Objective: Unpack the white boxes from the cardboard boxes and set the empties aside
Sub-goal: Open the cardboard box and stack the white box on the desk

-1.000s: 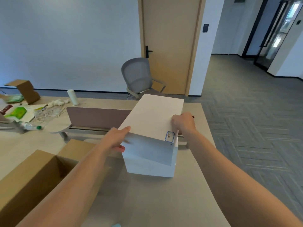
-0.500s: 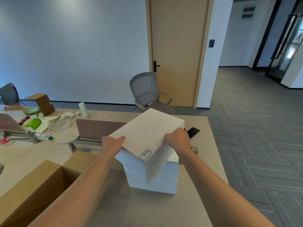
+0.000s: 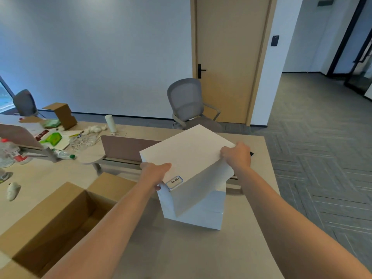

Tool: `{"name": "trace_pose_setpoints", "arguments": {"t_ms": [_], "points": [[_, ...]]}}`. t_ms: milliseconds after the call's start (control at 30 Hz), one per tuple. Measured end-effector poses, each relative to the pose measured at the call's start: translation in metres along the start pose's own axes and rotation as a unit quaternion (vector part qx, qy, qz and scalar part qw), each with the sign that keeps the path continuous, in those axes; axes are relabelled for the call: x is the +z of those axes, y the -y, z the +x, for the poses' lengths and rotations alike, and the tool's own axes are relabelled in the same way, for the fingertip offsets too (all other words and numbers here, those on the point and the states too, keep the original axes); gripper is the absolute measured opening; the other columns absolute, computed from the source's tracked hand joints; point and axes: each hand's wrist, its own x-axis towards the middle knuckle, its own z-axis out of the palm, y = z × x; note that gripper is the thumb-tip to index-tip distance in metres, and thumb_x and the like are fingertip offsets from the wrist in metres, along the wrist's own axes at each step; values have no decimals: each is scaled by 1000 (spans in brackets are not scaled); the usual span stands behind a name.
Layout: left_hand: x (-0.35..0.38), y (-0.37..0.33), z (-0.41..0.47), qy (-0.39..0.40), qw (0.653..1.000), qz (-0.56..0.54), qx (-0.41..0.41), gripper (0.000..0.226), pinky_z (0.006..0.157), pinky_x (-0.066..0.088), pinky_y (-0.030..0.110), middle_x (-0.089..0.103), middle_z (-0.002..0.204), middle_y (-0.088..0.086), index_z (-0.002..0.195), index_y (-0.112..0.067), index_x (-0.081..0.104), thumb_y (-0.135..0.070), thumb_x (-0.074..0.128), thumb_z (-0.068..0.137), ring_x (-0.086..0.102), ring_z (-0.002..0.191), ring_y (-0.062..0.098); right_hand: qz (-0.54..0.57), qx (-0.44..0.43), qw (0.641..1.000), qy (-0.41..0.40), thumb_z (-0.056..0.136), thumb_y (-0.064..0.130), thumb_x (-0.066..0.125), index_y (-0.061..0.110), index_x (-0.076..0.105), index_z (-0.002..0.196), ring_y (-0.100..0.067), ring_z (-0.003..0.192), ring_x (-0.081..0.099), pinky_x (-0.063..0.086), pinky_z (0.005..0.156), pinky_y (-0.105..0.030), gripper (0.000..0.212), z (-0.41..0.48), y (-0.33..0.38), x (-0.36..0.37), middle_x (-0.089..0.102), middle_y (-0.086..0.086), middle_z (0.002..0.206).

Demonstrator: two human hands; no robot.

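Office desk (image 3: 181, 256) in pale wood is filling the lower half of the frame, with a closed door (image 3: 227, 57) and a grey chair (image 3: 186, 101) standing behind it at upper centre; a person is gripping a white box (image 3: 187, 156) at centre frame, holding it tilted and skewed over a second white box (image 3: 203, 214) that is sitting on the desk; the left hand (image 3: 155, 174) is clasping the near left corner, thumb lying on the lid and fingers curling under the edge, just beside a blue-bordered label (image 3: 174, 181); the right hand (image 3: 236, 156) is closing over the far right edge, knuckles up, fingers wrapping down the side and out of sight; whether the held box is touching the one beneath is hard to tell; an open cardboard box (image 3: 50, 218) is lying at lower left, flaps spread, its inside falling in shadow; a brown divider panel (image 3: 124, 147) is standing just behind the boxes; bottles (image 3: 12, 154) and a green packet (image 3: 52, 137) are crowding the desk at middle left.
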Motion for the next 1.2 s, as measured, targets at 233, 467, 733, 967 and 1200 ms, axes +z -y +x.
{"name": "trace_pose_setpoints", "arguments": {"t_ms": [233,467,733,967,1200], "points": [[-9,7,2,75,995,-24,64,51,79,54,37,72,106,6,116,-15,62,-37,67,70,68,94,23,13,25,999,-33,90,23,60,4,47,122,-35,95,57,47,72,-38,40,-28,-18,-4,44,-14,127],[-16,-5,25,122,989,-48,61,34,69,59,43,64,115,1,128,-28,44,-35,56,97,66,98,25,15,19,998,-53,88,33,61,11,43,115,-24,82,61,52,73,-41,40,-42,-22,3,59,1,90],[-25,-8,84,133,983,-23,122,35,94,52,51,67,109,0,110,-18,60,-42,62,85,65,102,24,-51,-11,990,-131,93,45,60,13,56,103,-21,78,59,40,60,-32,34,-53,-12,38,60,3,86],[-33,-12,108,185,971,13,152,40,87,53,43,69,105,-2,106,-19,64,-46,57,78,66,96,21,-68,11,983,-171,93,44,62,12,53,81,-17,64,49,27,49,-30,35,-60,-5,50,50,6,69],[-31,-10,112,195,965,14,175,31,62,39,31,63,92,-1,99,-12,59,-39,54,86,54,76,17,-60,19,984,-165,93,45,62,12,61,89,-23,74,55,32,52,-30,34,-63,-1,52,61,1,79]]}}
